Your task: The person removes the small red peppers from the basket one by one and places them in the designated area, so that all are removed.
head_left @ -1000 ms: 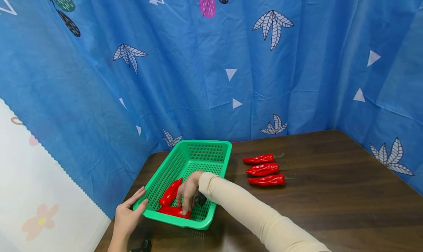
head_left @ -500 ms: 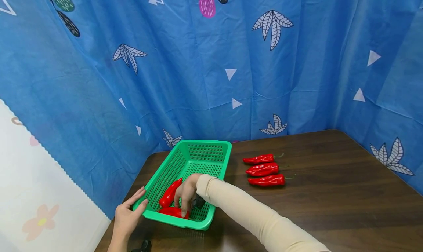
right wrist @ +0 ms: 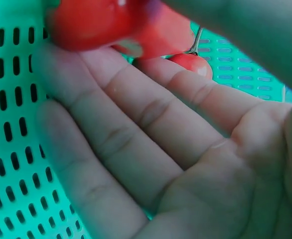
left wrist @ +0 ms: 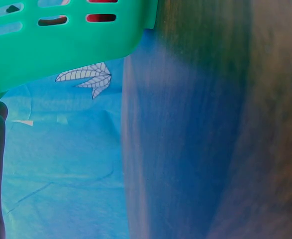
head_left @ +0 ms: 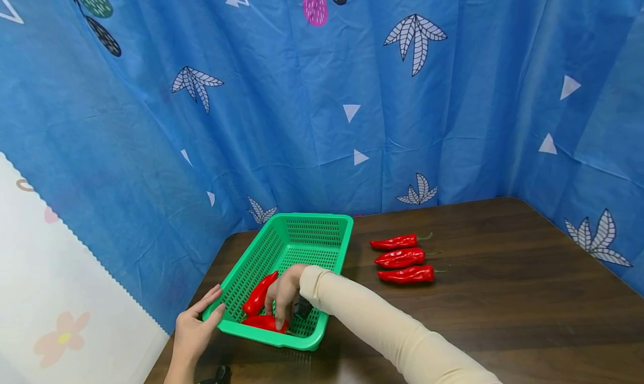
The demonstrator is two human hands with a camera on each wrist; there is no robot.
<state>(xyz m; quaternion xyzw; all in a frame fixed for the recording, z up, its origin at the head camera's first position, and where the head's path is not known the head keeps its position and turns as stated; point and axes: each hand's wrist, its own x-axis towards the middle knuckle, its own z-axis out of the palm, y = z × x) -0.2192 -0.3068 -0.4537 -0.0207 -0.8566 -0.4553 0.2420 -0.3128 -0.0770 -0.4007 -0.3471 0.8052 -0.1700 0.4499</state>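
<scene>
My left hand (head_left: 193, 331) holds the near left corner of a green plastic basket (head_left: 241, 329), its thumb over the rim and its fingers along the outer side. Inside the basket, my right hand (head_left: 284, 294) reaches down and pinches a glossy red pepper (head_left: 263, 321) lying along the near wall. The right wrist view shows that pepper (right wrist: 93, 22) at the fingertips, with the other fingers stretched below it. A second red pepper (head_left: 260, 294) lies slantwise in the basket, left of the right hand. In the left wrist view, the slotted basket wall (left wrist: 61, 42) fills the top left.
Three red peppers with green stems (head_left: 401, 241) (head_left: 399, 258) (head_left: 406, 275) lie side by side on the dark wooden table (head_left: 503, 294), right of the basket. A blue patterned curtain (head_left: 322, 121) hangs behind. A black object (head_left: 218, 374) sits by the left wrist.
My right hand has shifted slightly left with the pepper at its fingertips, which has moved a little too. The left hand and the basket stay in place.
</scene>
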